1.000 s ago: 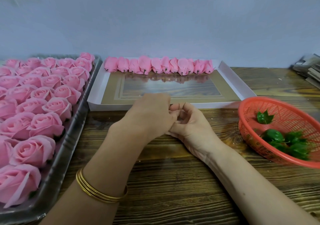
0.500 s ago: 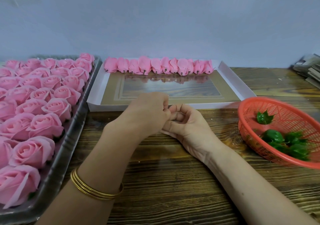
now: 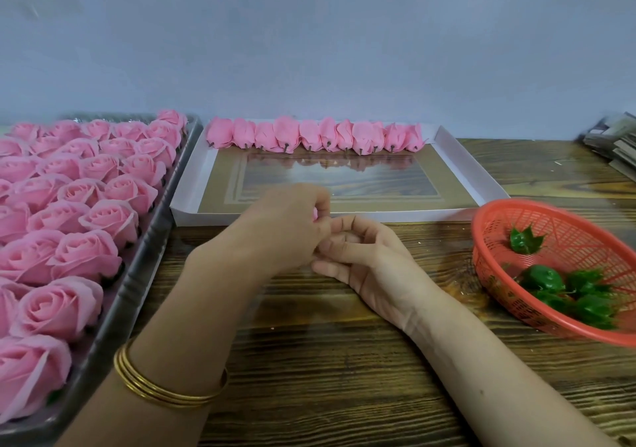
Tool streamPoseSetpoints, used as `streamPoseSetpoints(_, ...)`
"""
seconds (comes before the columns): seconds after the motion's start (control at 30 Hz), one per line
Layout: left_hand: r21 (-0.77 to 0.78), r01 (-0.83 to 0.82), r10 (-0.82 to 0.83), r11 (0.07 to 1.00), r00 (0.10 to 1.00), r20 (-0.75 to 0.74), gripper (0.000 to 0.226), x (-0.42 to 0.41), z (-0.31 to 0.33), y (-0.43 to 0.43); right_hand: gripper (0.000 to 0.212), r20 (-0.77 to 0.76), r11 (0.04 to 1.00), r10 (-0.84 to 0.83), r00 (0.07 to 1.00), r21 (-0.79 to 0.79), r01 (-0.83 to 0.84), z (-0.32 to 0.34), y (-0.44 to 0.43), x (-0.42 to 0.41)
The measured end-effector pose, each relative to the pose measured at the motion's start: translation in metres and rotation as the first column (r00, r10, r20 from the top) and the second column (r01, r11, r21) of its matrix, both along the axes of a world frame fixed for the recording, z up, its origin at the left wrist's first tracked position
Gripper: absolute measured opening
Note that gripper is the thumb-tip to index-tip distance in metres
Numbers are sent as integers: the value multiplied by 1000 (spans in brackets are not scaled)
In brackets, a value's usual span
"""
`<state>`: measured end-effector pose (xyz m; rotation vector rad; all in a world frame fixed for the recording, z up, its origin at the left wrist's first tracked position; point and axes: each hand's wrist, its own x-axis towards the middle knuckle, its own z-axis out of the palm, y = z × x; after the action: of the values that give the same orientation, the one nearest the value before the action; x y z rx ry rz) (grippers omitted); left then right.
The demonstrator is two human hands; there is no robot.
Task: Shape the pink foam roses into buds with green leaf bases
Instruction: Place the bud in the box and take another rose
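Note:
My left hand [image 3: 285, 226] is curled round a pink foam rose [image 3: 314, 214], of which only a sliver shows between the fingers. My right hand [image 3: 371, 261] lies palm up beside it. Its curled fingers meet the left fingertips at the rose. Both hands hover over the wooden table [image 3: 344, 360], just in front of the white box [image 3: 481, 178]. A row of finished pink buds [image 3: 309, 135] lies along the box's far edge. Open pink roses [image 3: 86, 257] fill the metal tray [image 3: 148, 274] on the left. Green leaf bases [image 3: 543, 279] lie in the red basket [image 3: 488, 274] on the right.
A stack of papers or cards [image 3: 616, 144] sits at the back right of the table. A plain wall rises behind the tray and the box. Gold bangles [image 3: 165, 388] circle my left wrist.
My left hand has shifted slightly away from me and turned a little over the rose. The right hand stays in place, its fingers working against the left fingertips.

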<state>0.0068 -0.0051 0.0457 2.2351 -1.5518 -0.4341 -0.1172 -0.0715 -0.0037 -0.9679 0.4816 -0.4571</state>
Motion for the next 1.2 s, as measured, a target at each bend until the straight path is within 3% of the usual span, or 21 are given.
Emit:
streamPoseSetpoints(0.27, -63, -45, 45, 997, 999, -5, 26, 10, 13, 6, 20, -26, 1000, 1, 1000, 15, -1, -2, -2, 0)
streamPoseSetpoints(0.4, -65, -74, 77, 995, 996, 34, 22, 21, 27, 8, 18, -34, 1000, 9, 999, 2, -9, -2, -3, 0)
streamPoseSetpoints(0.67, -248, -180, 165, 952, 983, -80, 19, 67, 83, 9, 32, -27, 999, 27, 999, -28, -28, -4, -5, -1)
streamPoseSetpoints(1.2, -134, -407, 406, 903, 913, -43, 19, 195, 89, -12, 22, -30, 999, 33, 999, -23, -34, -7, -5, 0)
